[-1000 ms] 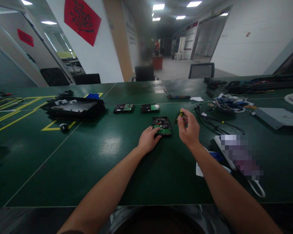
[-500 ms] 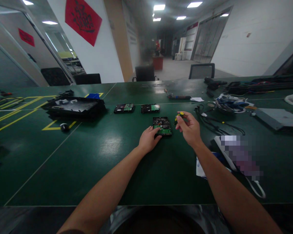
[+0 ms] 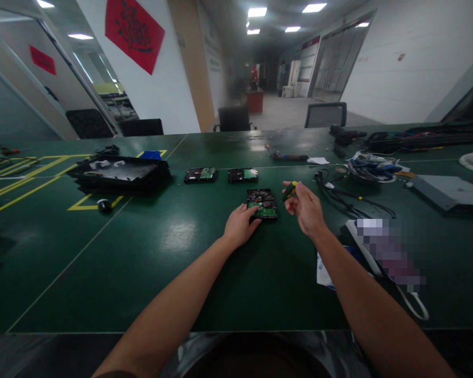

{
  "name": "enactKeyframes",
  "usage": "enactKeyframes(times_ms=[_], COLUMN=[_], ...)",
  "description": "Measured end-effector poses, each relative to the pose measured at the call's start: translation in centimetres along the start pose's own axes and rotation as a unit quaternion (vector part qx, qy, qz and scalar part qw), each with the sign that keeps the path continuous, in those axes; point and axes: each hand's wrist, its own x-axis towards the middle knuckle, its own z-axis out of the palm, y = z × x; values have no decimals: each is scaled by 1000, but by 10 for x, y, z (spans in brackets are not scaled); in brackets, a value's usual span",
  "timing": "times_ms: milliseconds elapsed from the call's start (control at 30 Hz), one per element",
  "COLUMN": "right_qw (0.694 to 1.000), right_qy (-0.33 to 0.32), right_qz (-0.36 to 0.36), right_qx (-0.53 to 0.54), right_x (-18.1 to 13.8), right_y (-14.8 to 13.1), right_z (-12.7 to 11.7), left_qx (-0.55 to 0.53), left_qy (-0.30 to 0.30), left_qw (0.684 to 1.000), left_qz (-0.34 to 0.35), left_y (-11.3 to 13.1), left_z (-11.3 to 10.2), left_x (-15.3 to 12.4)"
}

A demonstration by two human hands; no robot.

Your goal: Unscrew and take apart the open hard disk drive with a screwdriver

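A hard drive (image 3: 265, 198) lies flat on the green table, its black casing and green circuit board facing up. My left hand (image 3: 239, 224) grips its near left corner, thumb along the front edge and fingers on the board. Just right of the drive, my right hand (image 3: 307, 207) is closed around a screwdriver (image 3: 289, 191) with a yellow-and-green handle, held above the table and apart from the drive. The screwdriver's blade cannot be made out. Two more hard drives, one on the left (image 3: 200, 175) and one nearer the middle (image 3: 243, 175), lie farther back.
At left sits a black tray-like housing (image 3: 120, 176), with a small dark-and-white round object (image 3: 104, 205) in front. Cables (image 3: 372, 168), a grey metal box (image 3: 451, 190) and a white-edged, partly blurred item (image 3: 364, 247) lie at right. A dark tool (image 3: 289, 157) lies behind.
The screwdriver has turned in my right hand, and those fingers have shifted around its handle. My left hand and the hard drive stay in place.
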Motion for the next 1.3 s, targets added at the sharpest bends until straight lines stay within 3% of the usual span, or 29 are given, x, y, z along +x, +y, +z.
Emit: enactKeyframes(times_ms=[333, 867, 1300], right_qw=[996, 990, 991], right_qy=[20, -9, -34], right_qz=[46, 90, 97], right_qx=[70, 108, 83], right_x=[-1, -2, -2], right_y=[-5, -10, -9], right_z=[3, 3, 0], left_qx=[11, 6, 0], left_qy=[-1, -1, 6], left_qw=[1000, 1000, 1000], left_qz=[-3, -6, 3], left_y=[1, -1, -2], left_z=[0, 2, 2], left_x=[0, 1, 1])
